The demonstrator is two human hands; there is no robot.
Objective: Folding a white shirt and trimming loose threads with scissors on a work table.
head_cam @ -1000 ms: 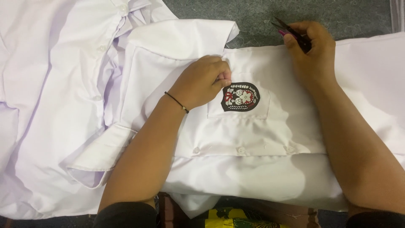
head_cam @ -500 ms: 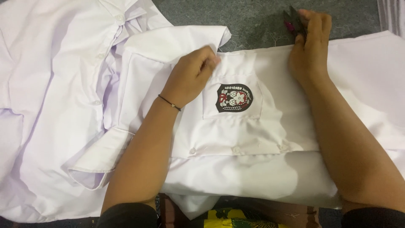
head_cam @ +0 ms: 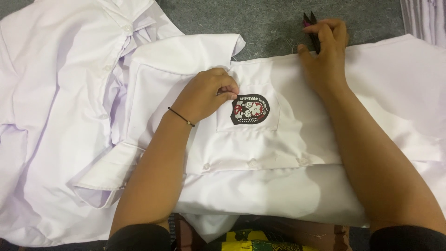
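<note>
Fabric of a folded white cotton shirt (head_cam: 288, 186) filled the middle of the frame, its upper edge meeting the grey felt surface (head_cam: 274, 18) at the top. The left hand (head_cam: 204, 95) lay on it, fingers pinched together on the cloth just beside the dark shield-shaped embroidered badge (head_cam: 250, 109) on the pocket. The right hand (head_cam: 325, 58), at the upper right, was closed around small dark thread snips (head_cam: 312, 29). Another white shirt (head_cam: 55, 116) crowded the left side.
</note>
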